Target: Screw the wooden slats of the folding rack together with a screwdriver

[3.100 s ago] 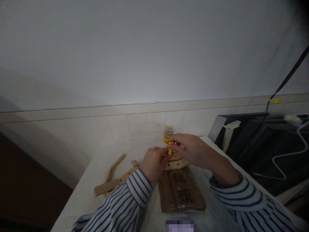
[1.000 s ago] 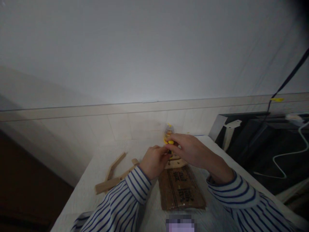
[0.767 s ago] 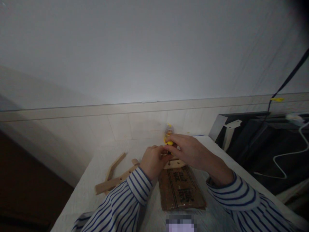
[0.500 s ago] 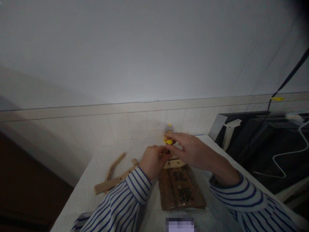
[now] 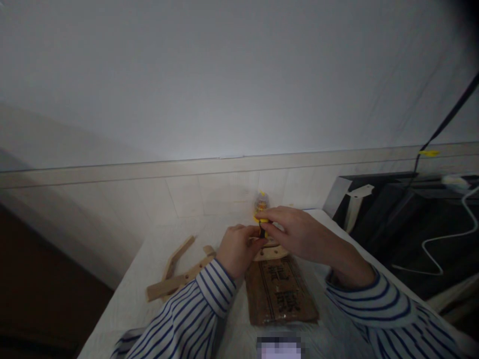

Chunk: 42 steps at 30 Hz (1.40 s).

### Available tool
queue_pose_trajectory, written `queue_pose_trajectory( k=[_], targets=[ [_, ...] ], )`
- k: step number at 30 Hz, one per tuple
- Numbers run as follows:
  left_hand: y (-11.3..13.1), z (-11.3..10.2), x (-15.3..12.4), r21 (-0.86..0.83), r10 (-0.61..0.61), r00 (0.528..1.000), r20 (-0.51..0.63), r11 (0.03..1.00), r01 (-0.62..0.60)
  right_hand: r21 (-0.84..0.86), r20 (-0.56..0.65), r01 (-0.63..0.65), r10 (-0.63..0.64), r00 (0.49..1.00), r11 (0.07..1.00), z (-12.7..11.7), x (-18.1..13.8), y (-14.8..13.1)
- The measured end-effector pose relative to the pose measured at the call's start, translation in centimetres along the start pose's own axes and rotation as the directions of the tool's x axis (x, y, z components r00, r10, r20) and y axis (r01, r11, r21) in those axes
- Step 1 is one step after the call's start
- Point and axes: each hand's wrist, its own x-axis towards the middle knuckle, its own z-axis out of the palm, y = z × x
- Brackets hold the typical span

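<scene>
Yellow-black tool [image 5: 262, 230], right grip [image 5: 301, 232] at top, left grip [image 5: 238, 250] below

Your shirt sleeves [image 5: 179, 311]: striped cloth, matt. Your yellow-and-black hand tool [image 5: 263, 229]: plastic by appearance. Before you, curved piece [image 5: 269, 254]: pale wood, smooth, matt. Wooden parts [image 5: 168, 287]: similar finish. Printed brown packet [image 5: 282, 299]: paper-like, creased, glossy glints near edge. Yellow-trimmed container [image 5: 262, 201]: clear, plastic-looking.
</scene>
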Motion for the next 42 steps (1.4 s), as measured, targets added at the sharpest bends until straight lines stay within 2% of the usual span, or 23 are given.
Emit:
queue_pose_trajectory(
  k=[21, 29, 42],
  targets=[
    [-0.03, 0.14, -0.02, -0.035, -0.039, 0.998, -0.049, 0.999, 0.037, 0.001, 0.016, -0.017, 0.017, 1.000, 1.000, -0.15, 0.08, -0.20],
    [0.07, -0.07, 0.00, -0.007, 0.024, 1.000, -0.011, 1.000, -0.024, -0.005, 0.033, -0.041, 0.041, 0.999, 0.999, -0.27, 0.22, -0.02],
    [-0.17, -0.05, 0.02, 0.012, 0.089, 0.994, 0.066, 0.996, -0.090, -0.084, 0.016, -0.005, 0.006, 1.000, 0.996, -0.20, 0.31, 0.23]
  ],
)
